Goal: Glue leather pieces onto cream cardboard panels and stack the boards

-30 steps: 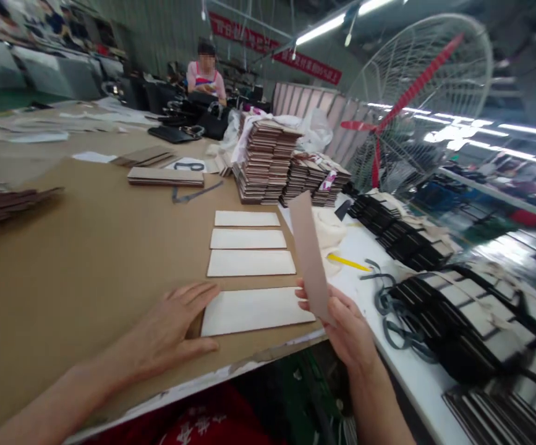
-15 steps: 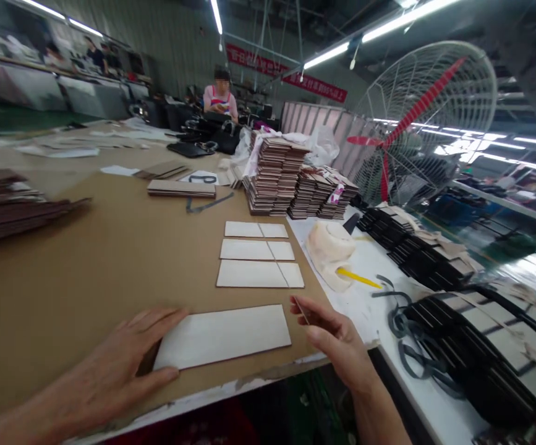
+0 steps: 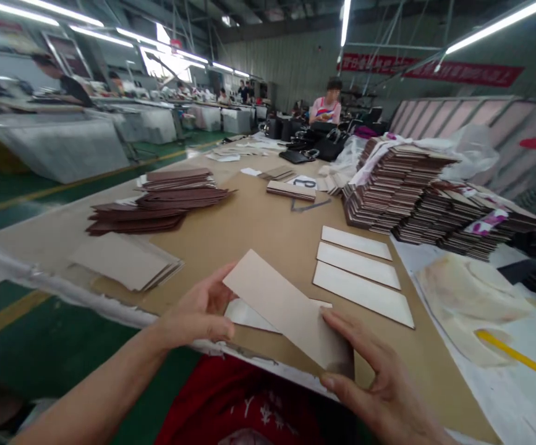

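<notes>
Both my hands hold one grey-brown card strip (image 3: pixel 286 309) over the near edge of the brown board-covered table (image 3: pixel 258 228). My left hand (image 3: pixel 198 312) pinches its far left end. My right hand (image 3: pixel 379 383) grips its near right end with curled fingers. Under the strip lies a white card piece (image 3: pixel 244 315), partly hidden. Three more white strips (image 3: pixel 360 272) lie in a row to the right on the board.
Tall stacks of brown-edged cards (image 3: pixel 397 191) stand at the back right. Dark maroon sheets (image 3: pixel 156 204) and a low pile of grey cards (image 3: pixel 128 262) lie to the left. A yellow pencil (image 3: pixel 518 355) rests on white cloth. A person (image 3: pixel 326 105) sits far behind.
The view has swung left. My left hand left the white piece on the table and took the strip's end; my right hand turned the strip flat over that piece.
</notes>
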Motion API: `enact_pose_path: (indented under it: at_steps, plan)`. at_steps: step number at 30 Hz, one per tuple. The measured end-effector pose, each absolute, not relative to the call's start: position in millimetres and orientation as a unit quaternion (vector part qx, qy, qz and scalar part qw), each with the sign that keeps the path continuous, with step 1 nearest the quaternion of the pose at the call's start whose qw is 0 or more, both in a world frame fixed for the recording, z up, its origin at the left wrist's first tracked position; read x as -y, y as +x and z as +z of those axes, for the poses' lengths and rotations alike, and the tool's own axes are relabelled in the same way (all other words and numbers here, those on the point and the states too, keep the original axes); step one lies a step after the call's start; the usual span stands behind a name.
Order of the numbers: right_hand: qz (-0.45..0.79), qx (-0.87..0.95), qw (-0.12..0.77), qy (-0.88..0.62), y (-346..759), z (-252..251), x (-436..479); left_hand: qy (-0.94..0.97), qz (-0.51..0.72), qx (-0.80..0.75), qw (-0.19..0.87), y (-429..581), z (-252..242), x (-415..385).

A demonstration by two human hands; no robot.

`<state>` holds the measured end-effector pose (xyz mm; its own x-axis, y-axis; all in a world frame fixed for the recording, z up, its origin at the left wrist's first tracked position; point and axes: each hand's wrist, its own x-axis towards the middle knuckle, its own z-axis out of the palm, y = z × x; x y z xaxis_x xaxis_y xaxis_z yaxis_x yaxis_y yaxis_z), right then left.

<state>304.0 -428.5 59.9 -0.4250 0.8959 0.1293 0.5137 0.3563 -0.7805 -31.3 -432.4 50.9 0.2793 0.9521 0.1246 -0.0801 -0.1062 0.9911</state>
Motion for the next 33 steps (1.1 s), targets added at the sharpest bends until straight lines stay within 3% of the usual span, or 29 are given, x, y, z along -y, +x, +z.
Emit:
enact_pose_path:
  at_steps: [5,9,13,16,21,26,33]
  plan:
    - [0.386,0.775,0.264,-0.425,293.5,52.2,428.9,0.491,0.545,-0.321,0.598,-13.2,54.7,434.4]
    - [0.411,0.736,0.296,-0.449,307.4,54.8,421.1,0.551,0.533,-0.352,0.537,-25.4,50.0,430.1]
    - [0.405,0.65,0.399,-0.505,337.6,57.9,407.2,0.694,0.356,-0.522,0.343,-48.6,36.8,427.7]
    - [0.402,0.615,0.424,-0.529,359.2,54.6,403.0,0.761,0.21,-0.566,0.238,-58.4,24.1,429.7]
    - [0.342,0.69,0.322,-0.551,366.7,49.6,406.3,0.798,0.17,-0.541,0.201,-63.0,14.3,430.1]
    - [0.222,0.84,0.189,-0.458,346.9,55.4,402.2,0.801,0.172,-0.527,0.225,-70.0,14.1,430.0]
    - [0.148,0.907,0.124,-0.373,324.7,52.6,385.8,0.784,0.187,-0.541,0.239,-75.3,11.6,434.8]
